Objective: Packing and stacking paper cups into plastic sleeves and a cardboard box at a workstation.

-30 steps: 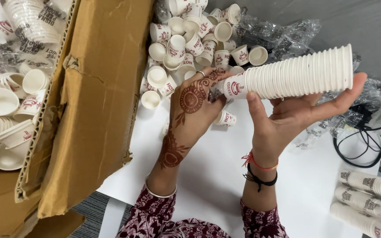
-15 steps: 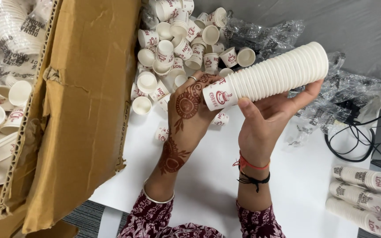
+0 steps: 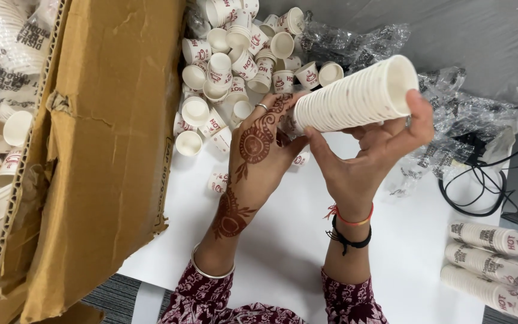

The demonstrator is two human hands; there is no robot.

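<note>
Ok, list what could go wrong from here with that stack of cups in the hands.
1. The long stack of nested cups is held nearly level, with the right hand under it and the left hand at its near end; it might bend or slide apart.
2. Its near end sits close to the loose cups, so a swing could scatter them.
3. The crinkled plastic wrap lies right beside the stack and could snag it.

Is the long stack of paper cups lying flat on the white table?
No: the stack of paper cups is lifted above the white table, held between the left hand and the right hand.
</note>
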